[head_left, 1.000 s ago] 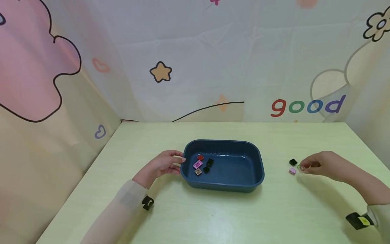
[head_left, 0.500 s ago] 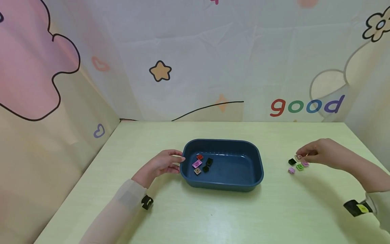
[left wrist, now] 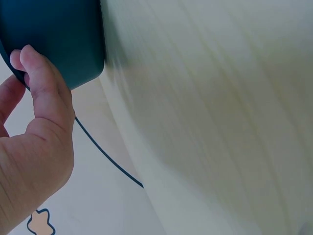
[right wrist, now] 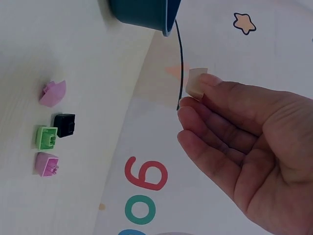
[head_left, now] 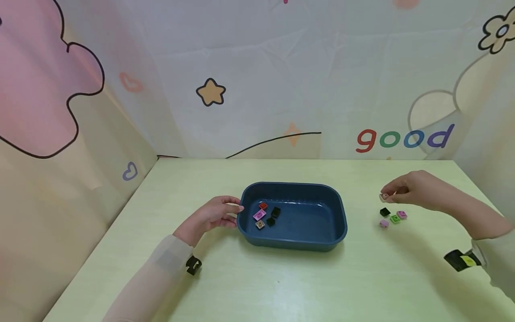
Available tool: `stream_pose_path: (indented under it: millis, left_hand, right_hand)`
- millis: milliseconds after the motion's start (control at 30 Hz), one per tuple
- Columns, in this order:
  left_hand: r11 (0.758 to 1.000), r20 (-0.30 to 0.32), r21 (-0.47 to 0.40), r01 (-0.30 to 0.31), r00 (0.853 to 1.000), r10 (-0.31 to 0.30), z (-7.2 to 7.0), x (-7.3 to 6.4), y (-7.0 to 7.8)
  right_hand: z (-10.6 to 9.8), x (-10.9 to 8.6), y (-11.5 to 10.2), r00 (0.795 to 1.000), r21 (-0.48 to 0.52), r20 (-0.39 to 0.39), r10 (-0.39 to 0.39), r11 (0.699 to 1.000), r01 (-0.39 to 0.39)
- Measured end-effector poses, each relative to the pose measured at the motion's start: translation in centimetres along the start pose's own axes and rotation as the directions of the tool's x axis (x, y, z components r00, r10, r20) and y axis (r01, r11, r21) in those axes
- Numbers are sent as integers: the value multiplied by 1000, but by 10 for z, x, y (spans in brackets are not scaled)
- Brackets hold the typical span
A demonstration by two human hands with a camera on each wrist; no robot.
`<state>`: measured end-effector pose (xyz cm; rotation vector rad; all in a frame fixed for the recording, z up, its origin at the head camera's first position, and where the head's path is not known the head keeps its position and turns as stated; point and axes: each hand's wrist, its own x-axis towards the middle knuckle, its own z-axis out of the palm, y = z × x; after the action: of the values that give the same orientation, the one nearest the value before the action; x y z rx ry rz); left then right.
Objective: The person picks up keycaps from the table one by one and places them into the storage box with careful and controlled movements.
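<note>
A dark blue tub (head_left: 293, 245) stands on the table, with several small keycaps inside at its left end, among them a red keycap (head_left: 263, 205) and a pink keycap (head_left: 259, 215). My left hand (head_left: 217, 213) holds the tub's left end, its fingers at the rim and outer wall. Above the table to the right of the tub, my right hand (head_left: 418, 190) pinches a beige keycap (right wrist: 196, 83) between thumb and finger. Below that hand lie a black keycap (right wrist: 64, 125), a green keycap (right wrist: 47, 138) and two pink ones, one with its hollow underside (right wrist: 47, 165) showing.
The pale green tabletop (head_left: 201, 286) reaches back to a printed cloth (head_left: 257, 89) with a star and the word "good". Cloth also hangs along the left and right sides. A black band (head_left: 194, 265) sits at the left wrist.
My right hand has lifted the beige keycap from the loose group and carried it up and to the left, uncovering the green and pink keycaps. The left hand stays at the tub.
</note>
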<state>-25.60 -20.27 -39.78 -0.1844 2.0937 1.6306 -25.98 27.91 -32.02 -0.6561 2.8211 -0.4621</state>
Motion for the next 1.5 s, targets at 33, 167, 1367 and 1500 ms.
stream_pose_path:
  millis: [33,167,1367,1500]
  left_hand:
    - [1000,1,1,0,1000,0,0,0,0]
    - [1000,3,-2,4,1000,-4,0,-2,0]
    - [1000,-15,-6,7,1000,-7,1,-3,3]
    - [1000,-18,-8,3,1000,-3,0,0,1]
  right_hand:
    - [-1,2,-2,1000,-2,-2,-5,1000,5]
    - [-6,8,-14,1000,0,-4,-24,1000,24]
    - [-18,72,-111,963,-19,-20,-268,963,267]
    - [-17,79,-115,958,-12,-14,-287,958,287]
